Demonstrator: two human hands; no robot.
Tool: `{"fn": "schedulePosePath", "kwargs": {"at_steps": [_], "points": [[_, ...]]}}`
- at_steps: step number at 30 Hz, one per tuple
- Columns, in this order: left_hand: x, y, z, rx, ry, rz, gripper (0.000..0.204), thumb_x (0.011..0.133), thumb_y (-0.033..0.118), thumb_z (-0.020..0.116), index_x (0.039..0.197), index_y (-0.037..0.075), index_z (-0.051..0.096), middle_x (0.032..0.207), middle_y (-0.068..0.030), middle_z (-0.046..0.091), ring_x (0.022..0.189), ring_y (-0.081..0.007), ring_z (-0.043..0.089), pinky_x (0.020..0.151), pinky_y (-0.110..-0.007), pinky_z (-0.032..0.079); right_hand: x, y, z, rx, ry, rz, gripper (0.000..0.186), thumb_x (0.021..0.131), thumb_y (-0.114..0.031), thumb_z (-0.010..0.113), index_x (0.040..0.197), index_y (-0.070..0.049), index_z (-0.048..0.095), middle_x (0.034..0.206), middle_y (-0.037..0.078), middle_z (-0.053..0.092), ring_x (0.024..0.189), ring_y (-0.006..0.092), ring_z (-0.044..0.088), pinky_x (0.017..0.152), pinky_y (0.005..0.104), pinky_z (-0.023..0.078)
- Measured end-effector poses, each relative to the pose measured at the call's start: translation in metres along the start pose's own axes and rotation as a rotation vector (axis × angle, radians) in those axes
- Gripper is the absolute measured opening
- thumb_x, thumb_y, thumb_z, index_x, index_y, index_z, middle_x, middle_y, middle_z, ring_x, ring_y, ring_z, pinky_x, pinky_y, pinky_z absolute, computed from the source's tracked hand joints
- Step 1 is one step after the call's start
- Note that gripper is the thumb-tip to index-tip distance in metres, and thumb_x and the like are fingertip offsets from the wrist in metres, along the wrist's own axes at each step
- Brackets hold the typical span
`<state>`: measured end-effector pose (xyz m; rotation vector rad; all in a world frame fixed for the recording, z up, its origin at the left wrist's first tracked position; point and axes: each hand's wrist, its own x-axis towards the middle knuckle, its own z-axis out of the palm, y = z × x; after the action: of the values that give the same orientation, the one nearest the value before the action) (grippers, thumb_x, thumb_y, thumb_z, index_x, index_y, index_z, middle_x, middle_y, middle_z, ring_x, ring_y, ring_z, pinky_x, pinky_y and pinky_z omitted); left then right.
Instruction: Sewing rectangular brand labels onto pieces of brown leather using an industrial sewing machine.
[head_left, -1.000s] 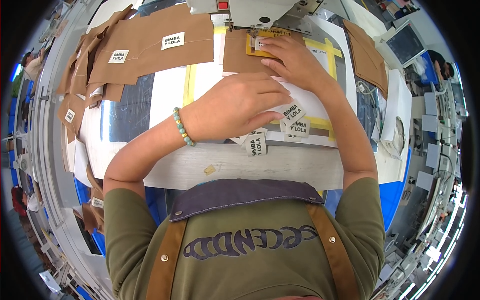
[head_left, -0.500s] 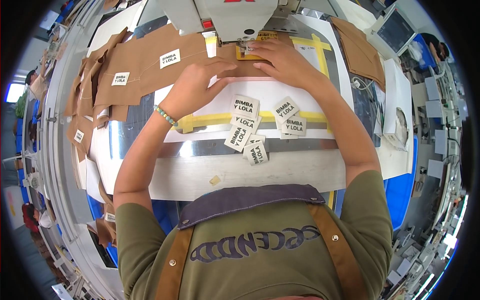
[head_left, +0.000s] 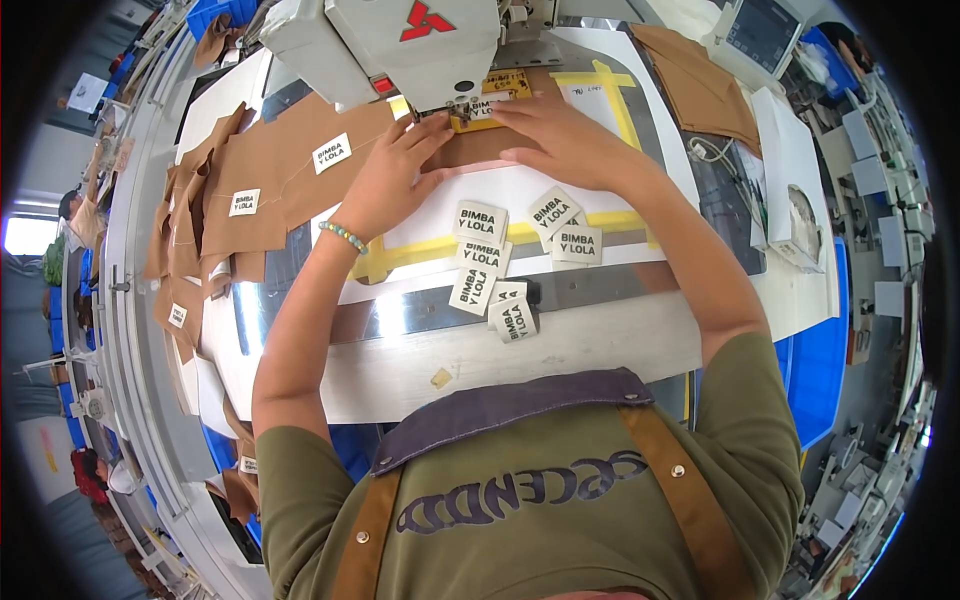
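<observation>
Under the head of a white sewing machine [head_left: 415, 40] lies a long strip of brown fabric [head_left: 270, 165], with white labels bearing dark lettering fixed to it at intervals. A yellow template frame [head_left: 512, 84] rests on the fabric beside the needle area, with one white label [head_left: 482, 106] inside it. My left hand [head_left: 395, 175] lies on the fabric left of the needle, fingers stretched forward, fingertips close to the presser foot. Right of the frame, my right hand [head_left: 565, 140] rests flat, its fingertips by the label. Neither hand grips anything visible.
Loose white labels [head_left: 480, 219] lie in two overlapping groups before me. Yellow tape [head_left: 420, 256] edges a white sheet. Bunched brown fabric hangs at left. A stack of brown panels [head_left: 690, 80], a control screen [head_left: 765, 40] and an open white box [head_left: 795, 200] stand at right.
My left hand has moved forward, nearer the presser foot, its fingers straighter. My right hand stays beside the frame. The whole view has turned slightly, showing more of the machine head.
</observation>
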<state>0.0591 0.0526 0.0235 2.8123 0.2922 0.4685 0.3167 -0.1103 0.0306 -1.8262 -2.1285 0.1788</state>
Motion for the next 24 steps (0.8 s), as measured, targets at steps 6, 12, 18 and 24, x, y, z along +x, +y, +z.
{"fn": "schedulePosePath", "kwargs": {"at_steps": [6, 12, 18, 24], "points": [[0.003, -0.004, 0.0, 0.036, -0.01, 0.05, 0.055, 0.1, 0.024, 0.074, 0.15, 0.003, 0.061, 0.163, -0.01, 0.054, 0.145, -0.0441, 0.048, 0.125, -0.049, 0.041, -0.059, 0.039, -0.028, -0.037, 0.365, 0.035, 0.044, 0.107, -0.027, 0.066, 0.146, -0.006, 0.065, 0.156, 0.011, 0.06, 0.146, 0.0326, 0.053, 0.123, 0.0426, 0.04], [0.01, -0.002, 0.007, -0.007, 0.009, 0.051, 0.055, 0.102, 0.027, 0.072, 0.151, 0.004, 0.06, 0.161, -0.0099, 0.055, 0.145, -0.039, 0.048, 0.125, -0.048, 0.039, -0.067, 0.075, -0.015, 0.1, 0.575, 0.357, 0.032, 0.107, -0.026, 0.065, 0.131, -0.006, 0.074, 0.138, 0.009, 0.073, 0.13, 0.0298, 0.065, 0.111, 0.0395, 0.05], [0.007, -0.002, 0.013, 0.022, 0.032, 0.056, 0.052, 0.104, 0.032, 0.071, 0.147, 0.004, 0.064, 0.16, -0.009, 0.057, 0.147, -0.0386, 0.047, 0.126, -0.047, 0.038, -0.066, 0.083, -0.01, 0.126, 0.648, 0.316, 0.025, 0.105, -0.02, 0.067, 0.122, -0.006, 0.079, 0.134, 0.009, 0.075, 0.127, 0.0291, 0.067, 0.105, 0.0388, 0.053], [0.008, -0.006, 0.009, -0.023, -0.044, -0.036, 0.041, 0.104, 0.032, 0.071, 0.139, 0.012, 0.072, 0.161, -0.0017, 0.058, 0.15, -0.0416, 0.043, 0.126, -0.051, 0.039, -0.068, 0.09, -0.009, 0.358, 0.666, 0.442, 0.026, 0.107, -0.023, 0.068, 0.123, -0.005, 0.079, 0.13, 0.006, 0.078, 0.117, 0.0199, 0.071, 0.101, 0.0317, 0.053]]}}
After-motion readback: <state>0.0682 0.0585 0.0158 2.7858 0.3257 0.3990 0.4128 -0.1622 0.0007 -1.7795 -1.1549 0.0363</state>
